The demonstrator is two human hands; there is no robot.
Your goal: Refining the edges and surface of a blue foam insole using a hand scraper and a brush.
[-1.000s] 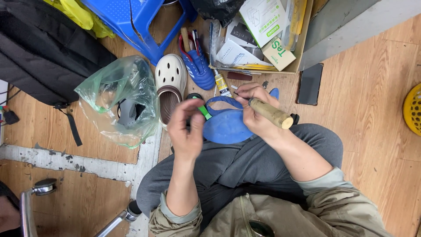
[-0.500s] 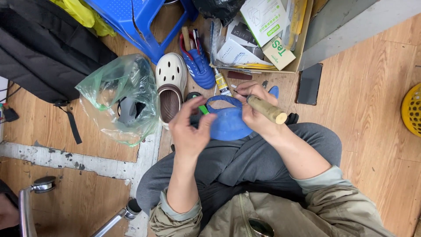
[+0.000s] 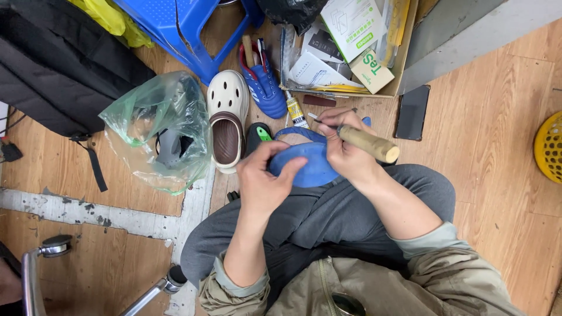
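Note:
My left hand (image 3: pixel 264 178) grips the near side of a blue rubber shoe (image 3: pixel 310 161) that rests on my knee, its fingers curled over the edge. My right hand (image 3: pixel 345 149) holds a tool with a thick wooden handle (image 3: pixel 369 143); the thin metal tip (image 3: pixel 313 116) points away toward the shoe's far strap. Both hands meet over the shoe above my grey trousers.
A white clog (image 3: pixel 227 117), a blue sports shoe (image 3: pixel 262 82) and a glue tube (image 3: pixel 295 110) lie just beyond the hands. A green plastic bag (image 3: pixel 158 131) sits left, a black backpack (image 3: pixel 52 64) far left. A cardboard box of papers (image 3: pixel 351 47), a dark phone (image 3: pixel 413 112) and a yellow basket (image 3: pixel 550 146) are to the right.
My left hand slid from the shoe's far edge down onto its near side. The right hand and the wooden-handled tool shifted slightly; the tip stays near the strap.

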